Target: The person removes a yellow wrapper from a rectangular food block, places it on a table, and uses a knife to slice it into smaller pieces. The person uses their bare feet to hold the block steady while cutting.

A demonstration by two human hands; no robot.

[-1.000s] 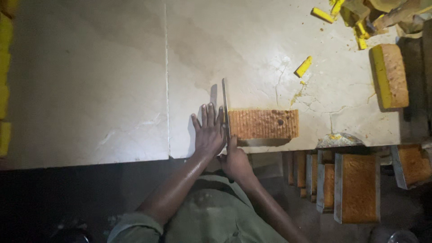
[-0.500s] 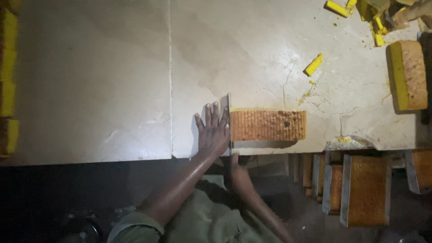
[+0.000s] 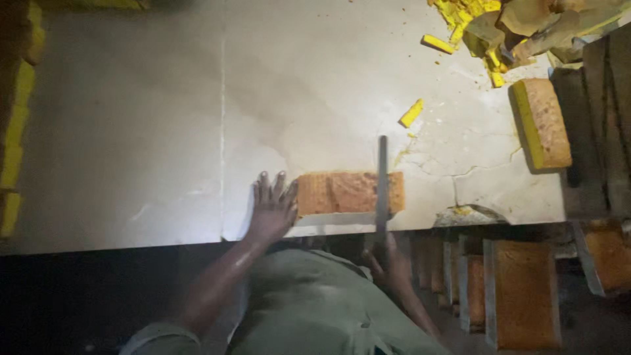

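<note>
A long brown-topped cake block [image 3: 342, 192] lies near the front edge of the pale stone table [image 3: 164, 131]. My left hand [image 3: 271, 209] rests flat on the table with fingers spread, touching the block's left end. My right hand [image 3: 388, 260] is below the table edge and grips the handle of a long knife [image 3: 382, 181]. The blade lies across the block near its right end.
Another cake block with a yellow side [image 3: 540, 123] sits at the right. Yellow offcuts [image 3: 463, 20] are piled at the back right; one small piece [image 3: 411, 112] lies alone. Trays of cake [image 3: 522, 292] stand below right. Yellow pieces [image 3: 14, 131] line the left edge.
The knife has moved from the block's left end, beside my left hand, to near its right end. My left hand stays at the left end. The camera view has shifted.
</note>
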